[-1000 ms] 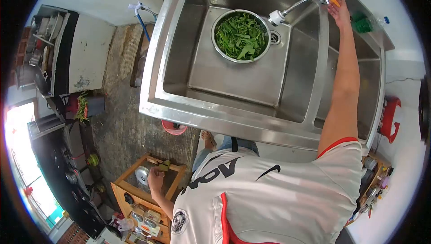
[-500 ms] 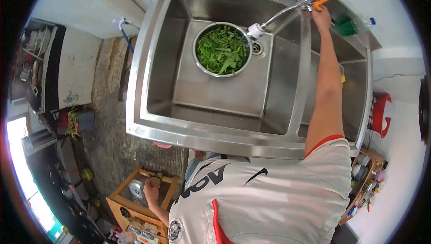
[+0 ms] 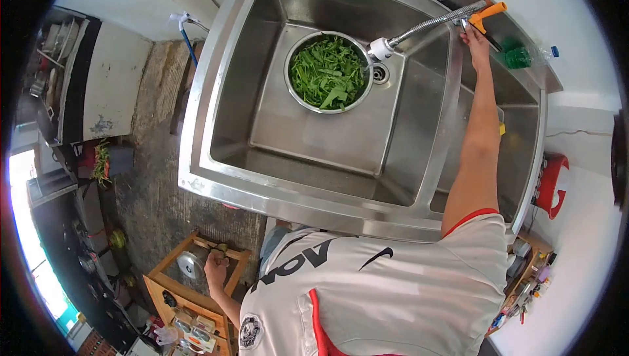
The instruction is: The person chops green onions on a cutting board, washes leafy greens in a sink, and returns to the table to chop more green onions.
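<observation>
My right hand (image 3: 476, 44) reaches across the smaller basin to the faucet's base, its fingers closed round the chrome faucet handle (image 3: 465, 25). Right beside it is an orange-handled tool (image 3: 488, 16). From there a flexible faucet neck (image 3: 432, 25) runs left to a white spout head (image 3: 380, 49) at the bowl's right rim. A faint streak shows below the spout. Chopped leafy greens (image 3: 327, 71) fill the round metal bowl (image 3: 290, 92) in the large basin. My left hand (image 3: 216, 268) hangs low beside a wooden-framed table, near a small olive-coloured thing; its fingers are too small to make out.
The steel double sink (image 3: 314, 202) has a drain (image 3: 379, 74) beside the bowl. A green-bottomed plastic bottle (image 3: 519, 58) lies at the back right. A wooden-framed table (image 3: 157, 277) with a metal lid (image 3: 190, 264) stands at lower left. A red object (image 3: 553, 185) sits right of the sink.
The view has shifted slightly. My right hand stays at the faucet, its fingers now on the chrome handle. The spout head sits a little further from the bowl's middle.
</observation>
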Demonstrator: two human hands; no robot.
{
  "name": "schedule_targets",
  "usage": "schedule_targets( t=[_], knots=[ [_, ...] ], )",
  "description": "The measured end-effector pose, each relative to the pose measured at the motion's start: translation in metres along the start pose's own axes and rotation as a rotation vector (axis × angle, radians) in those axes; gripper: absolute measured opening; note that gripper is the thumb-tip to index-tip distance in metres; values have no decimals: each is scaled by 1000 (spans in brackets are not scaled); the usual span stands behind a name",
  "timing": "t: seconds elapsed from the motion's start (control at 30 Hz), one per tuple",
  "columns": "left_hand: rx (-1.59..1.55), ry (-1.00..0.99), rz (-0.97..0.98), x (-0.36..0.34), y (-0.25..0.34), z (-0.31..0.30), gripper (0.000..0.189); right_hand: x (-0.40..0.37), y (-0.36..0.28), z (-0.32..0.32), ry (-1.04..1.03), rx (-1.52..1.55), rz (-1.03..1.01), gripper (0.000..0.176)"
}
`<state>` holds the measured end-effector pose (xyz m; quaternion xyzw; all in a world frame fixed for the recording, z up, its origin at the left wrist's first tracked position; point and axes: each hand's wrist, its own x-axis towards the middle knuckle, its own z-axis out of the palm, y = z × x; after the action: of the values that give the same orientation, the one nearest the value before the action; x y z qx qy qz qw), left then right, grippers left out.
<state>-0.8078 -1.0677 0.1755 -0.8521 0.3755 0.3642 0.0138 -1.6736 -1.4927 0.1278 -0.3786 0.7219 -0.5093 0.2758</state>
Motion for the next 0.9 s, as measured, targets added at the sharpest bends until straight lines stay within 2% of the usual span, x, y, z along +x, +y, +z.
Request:
schedule_targets(
  t=[0.07,0.17,0.27,0.3,0.37,0.43,0.5,0.53,0.57,0.63,0.73,0.83,0.9],
  knots=[
    [-57,-16,-14,18,-27,12,36,14,11,-8,-66,121,85,32],
    [-13,7,14,14,-25,16,37,4,0,-3,-63,209,124,33],
    [23,32,35,7,-5,13,34,4,0,-4,-59,173,127,36],
    [16,36,30,7,-6,13,32,-2,-4,-5,-45,9,61,37],
    [-24,55,17,5,-16,16,27,-28,-26,2,119,-257,24,39],
    [-94,86,1,1,-31,22,21,-38,-3,-2,353,-179,-116,45],
    [-23,131,-27,-9,-21,19,18,-55,12,-9,367,-64,-130,52],
    [18,148,-36,-13,-19,18,16,-66,5,-5,325,-47,-78,53],
    [-26,147,-1,-6,-50,29,14,-80,-16,2,288,-32,-23,53],
    [-92,81,-43,-7,-54,32,14,-87,-48,5,197,82,115,57],
    [-119,45,-82,-2,-56,39,15,-40,-31,-2,-25,470,344,53],
    [-155,48,-67,-6,-45,40,17,22,23,-13,-45,521,314,47],
    [-166,53,-63,-14,-39,38,17,39,39,-18,-44,677,332,40]
  ],
)
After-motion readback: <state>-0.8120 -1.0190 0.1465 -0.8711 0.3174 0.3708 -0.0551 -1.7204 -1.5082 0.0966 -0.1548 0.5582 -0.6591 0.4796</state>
